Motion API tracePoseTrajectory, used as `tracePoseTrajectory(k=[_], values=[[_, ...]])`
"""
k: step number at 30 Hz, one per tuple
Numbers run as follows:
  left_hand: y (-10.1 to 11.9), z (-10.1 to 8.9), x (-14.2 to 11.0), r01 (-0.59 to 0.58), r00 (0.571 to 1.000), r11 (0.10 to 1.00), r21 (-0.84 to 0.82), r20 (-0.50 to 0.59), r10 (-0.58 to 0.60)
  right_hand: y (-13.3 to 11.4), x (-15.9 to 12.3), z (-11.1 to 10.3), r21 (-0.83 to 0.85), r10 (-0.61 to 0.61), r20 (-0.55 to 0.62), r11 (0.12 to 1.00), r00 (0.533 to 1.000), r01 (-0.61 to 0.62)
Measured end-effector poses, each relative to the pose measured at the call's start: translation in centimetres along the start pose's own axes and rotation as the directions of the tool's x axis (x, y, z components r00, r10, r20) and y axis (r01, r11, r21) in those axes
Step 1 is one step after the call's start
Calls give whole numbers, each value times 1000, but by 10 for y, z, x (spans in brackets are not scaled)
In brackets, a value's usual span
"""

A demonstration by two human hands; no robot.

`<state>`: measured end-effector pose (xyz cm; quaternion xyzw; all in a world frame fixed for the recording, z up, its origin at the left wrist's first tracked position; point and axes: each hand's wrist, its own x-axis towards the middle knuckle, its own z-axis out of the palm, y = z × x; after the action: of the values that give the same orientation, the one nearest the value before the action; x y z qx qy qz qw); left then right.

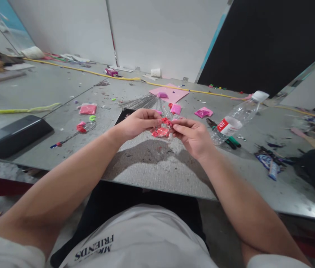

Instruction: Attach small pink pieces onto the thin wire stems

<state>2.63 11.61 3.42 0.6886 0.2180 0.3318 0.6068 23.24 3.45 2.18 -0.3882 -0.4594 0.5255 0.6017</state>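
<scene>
My left hand (142, 122) and my right hand (193, 136) meet above the table near its front edge. Both are closed in a pinch, one at each side of a small, lumpy red clay-like piece (166, 121). Its exact shape is too small to make out. Just under the fingers lies a red packet in clear wrap (160, 132), partly hidden by the hands. A bundle of thin grey wires (143, 102) fans out behind my left hand, beside a dark flat object (124, 115). Pink packets (175, 108) lie beyond the fingers.
A clear plastic bottle (237, 117) stands tilted in view at right, with green-handled pliers (232, 142) by its base. Left are a red packet (88, 108), a wired red flower-like piece (81, 127) and a dark grey case (20, 134). A yellow cable (168, 85) crosses behind a pink sheet (178, 93).
</scene>
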Motion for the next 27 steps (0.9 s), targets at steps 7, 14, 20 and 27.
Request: tracePoseTrajectory(k=[7,14,20,27], values=[[2,2,-1,8,1000,1000,24,9,-8,-2,-1,3,40,68,-3,997,998,-68],[2,0,-1,-48,999,992,117,23,45,5,0,3,54,94,-38,994,995,-92],[-2,2,-1,-36,999,995,95,-8,37,5,0,7,56,29,-108,998,994,-23],[-3,4,0,-10,1000,999,36,-8,10,5,-3,7,-27,1,-97,1000,995,-4]])
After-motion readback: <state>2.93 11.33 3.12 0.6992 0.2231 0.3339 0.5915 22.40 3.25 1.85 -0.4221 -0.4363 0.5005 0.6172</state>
